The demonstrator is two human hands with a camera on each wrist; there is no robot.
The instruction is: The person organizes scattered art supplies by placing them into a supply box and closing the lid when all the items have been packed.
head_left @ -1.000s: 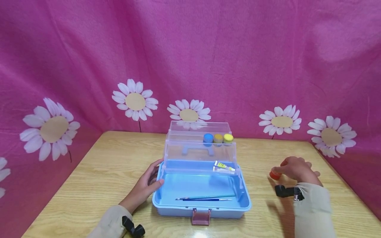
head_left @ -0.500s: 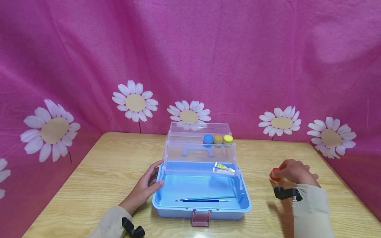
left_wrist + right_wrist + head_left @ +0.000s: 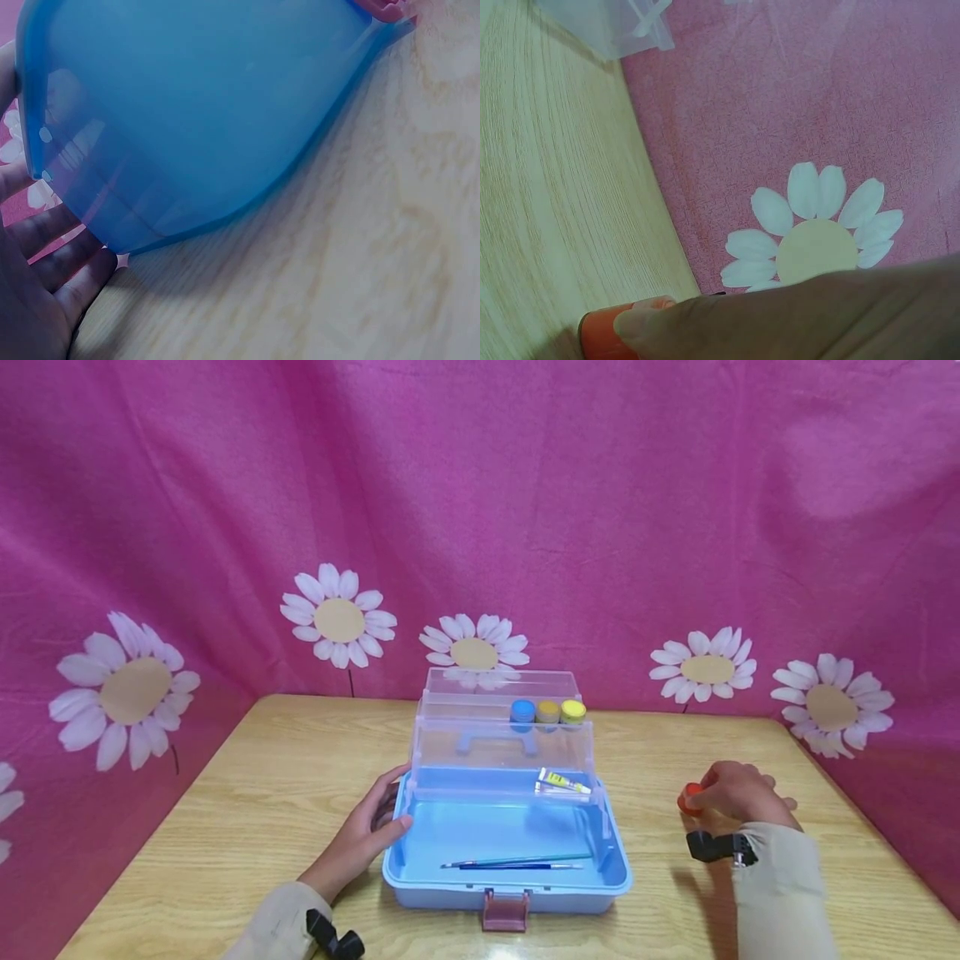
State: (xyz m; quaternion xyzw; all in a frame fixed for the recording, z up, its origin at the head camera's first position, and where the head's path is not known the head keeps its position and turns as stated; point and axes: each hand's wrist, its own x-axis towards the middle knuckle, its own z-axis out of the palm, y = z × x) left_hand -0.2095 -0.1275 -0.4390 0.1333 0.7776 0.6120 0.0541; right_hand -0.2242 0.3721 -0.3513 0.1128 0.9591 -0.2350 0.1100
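Brightly orange-red, small, cylindrical jar [image 3: 686,800], in right fingers [image 3: 667,328].

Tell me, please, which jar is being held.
The red jar, held by the right hand; the blue jar, ochre jar and yellow jar stand in the clear upper tray.

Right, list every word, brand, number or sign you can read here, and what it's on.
Nothing can be read in any view.
Paint tube: dark marks on its yellow label, too small and blurred to read.
Red pot: no lettering visible.
Blue pot, brown pot, yellow pot: none visible.
Brushes: too small to tell.
Blue box: none visible.
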